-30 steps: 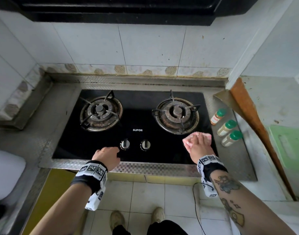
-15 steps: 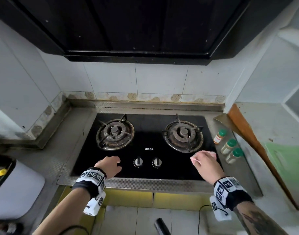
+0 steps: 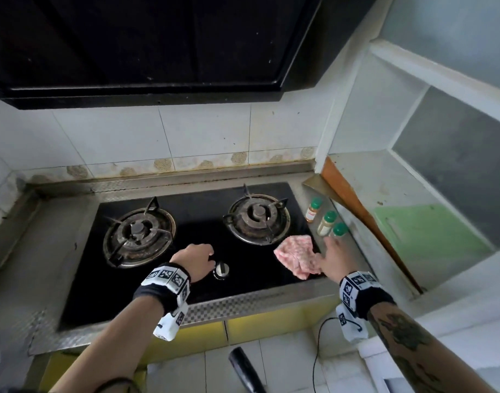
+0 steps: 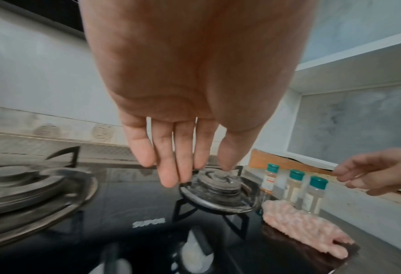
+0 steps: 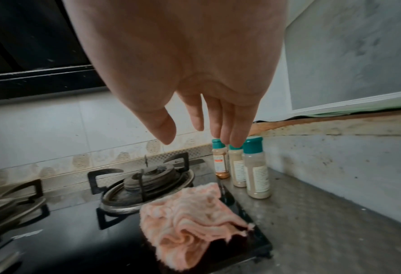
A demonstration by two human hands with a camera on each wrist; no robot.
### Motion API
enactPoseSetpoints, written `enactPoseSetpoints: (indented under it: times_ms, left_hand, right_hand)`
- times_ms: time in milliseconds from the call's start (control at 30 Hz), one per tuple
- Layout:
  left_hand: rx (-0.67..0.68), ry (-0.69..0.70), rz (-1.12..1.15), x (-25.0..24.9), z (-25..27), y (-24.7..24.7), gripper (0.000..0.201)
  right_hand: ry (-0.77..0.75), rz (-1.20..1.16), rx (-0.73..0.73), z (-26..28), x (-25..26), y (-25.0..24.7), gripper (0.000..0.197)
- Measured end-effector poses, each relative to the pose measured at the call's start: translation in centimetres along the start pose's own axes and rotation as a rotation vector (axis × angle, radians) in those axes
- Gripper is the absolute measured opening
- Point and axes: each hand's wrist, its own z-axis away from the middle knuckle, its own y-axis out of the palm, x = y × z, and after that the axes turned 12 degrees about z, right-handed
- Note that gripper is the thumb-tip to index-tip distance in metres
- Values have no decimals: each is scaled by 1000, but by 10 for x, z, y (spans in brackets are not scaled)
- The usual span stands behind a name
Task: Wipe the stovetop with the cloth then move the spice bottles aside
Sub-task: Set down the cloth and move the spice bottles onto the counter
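Observation:
The pink cloth (image 3: 297,255) lies crumpled on the front right corner of the black glass stovetop (image 3: 203,222), with no hand on it. Three green-capped spice bottles (image 3: 326,222) stand in a row on the steel counter just right of the stovetop. My right hand (image 3: 334,255) hovers open beside the cloth, its fingers reaching toward the nearest bottle (image 5: 256,166) without touching it. Over the knobs hangs my left hand (image 3: 196,258), fingers straight (image 4: 171,178) and holding nothing. The cloth (image 5: 189,226) sits under my right palm.
Two gas burners (image 3: 138,234) (image 3: 257,218) with raised pan supports stand on the stovetop. One knob (image 3: 221,270) shows beside my left hand. A wooden board (image 3: 356,211) leans behind the bottles. A range hood (image 3: 158,52) hangs overhead. A green board (image 3: 421,231) lies to the right.
My right hand has let go of the cloth, which now lies on the stovetop, and moved right toward the bottles. My left hand shifted right over the knobs.

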Motion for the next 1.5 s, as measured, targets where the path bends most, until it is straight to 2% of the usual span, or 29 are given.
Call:
enactPoseSetpoints:
  times_ms: [133, 300, 400, 567, 800, 1000, 1100, 1200, 1400, 1500]
  left_hand:
    - [11, 64, -8, -42, -20, 7, 42]
    - [12, 113, -36, -83, -41, 15, 40]
    - [-3, 130, -32, -110, -52, 16, 39]
    - [-11, 153, -57, -145, -64, 24, 47]
    - [-7, 192, -118, -175, -76, 23, 41]
    - [-4, 168, -136, -170, -82, 28, 48]
    - [-14, 131, -142, -161, -82, 33, 46]
    - [10, 73, -200, -143, -80, 39, 43]
    - [68, -73, -282, -94, -71, 52, 46]
    - [90, -120, -256, -72, -70, 55, 45]
  right_hand:
    - [80, -17, -74, -19, -21, -9, 45]
    - [149, -85, -89, -49, -48, -11, 67]
    - [156, -104, -54, -67, -58, -9, 72]
    - [168, -91, 1, -84, -59, -6, 62]
    - [124, -23, -12, -97, -63, 0, 35]
    - [144, -16, -67, -99, -77, -5, 34]
    - [199, -96, -152, -104, -80, -18, 41]
    - [218, -209, -215, -115, -73, -44, 39]
    - [318, -550, -395, -172, -57, -97, 38]
    - [334, -564, -399, -209, -51, -113, 41]
